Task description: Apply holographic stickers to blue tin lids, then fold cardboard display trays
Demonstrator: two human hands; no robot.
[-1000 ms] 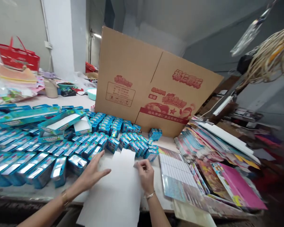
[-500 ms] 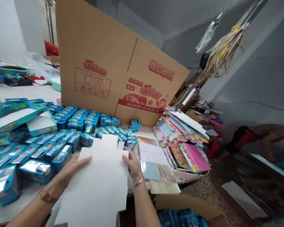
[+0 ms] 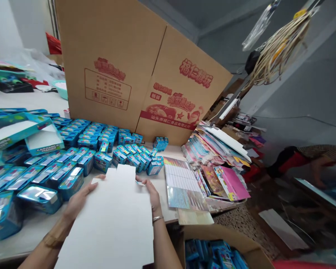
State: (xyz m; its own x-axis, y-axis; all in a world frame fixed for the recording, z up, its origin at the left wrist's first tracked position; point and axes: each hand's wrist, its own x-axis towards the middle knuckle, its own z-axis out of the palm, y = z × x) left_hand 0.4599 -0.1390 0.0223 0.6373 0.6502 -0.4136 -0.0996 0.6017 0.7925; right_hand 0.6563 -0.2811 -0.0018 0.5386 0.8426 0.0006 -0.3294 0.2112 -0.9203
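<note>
A flat white die-cut card (image 3: 112, 220) with tabs at its far end lies between my hands, blank face up. My left hand (image 3: 80, 200) grips its left edge near the top, fingers partly behind it. On the right side, my right hand (image 3: 151, 192) holds the card by its upper corner, with the fingers curled around a small tab. Rows of blue tins (image 3: 70, 175) stand on the white table (image 3: 170, 151) to the left and beyond the card. Open blue-green printed cartons (image 3: 44, 140) rest on the tins at the left.
A large brown cardboard panel (image 3: 109, 67) stands behind the tins. Printed sheets (image 3: 184, 183) and paper stacks (image 3: 215, 144) lie to the right. Below them is a cardboard box (image 3: 252, 246) of blue packs. A person (image 3: 319, 157) bends at the far right.
The fingers of both hands have slid further behind the card, and its upper right tab is now bent back. The view has shifted slightly, showing more of the box at lower right.
</note>
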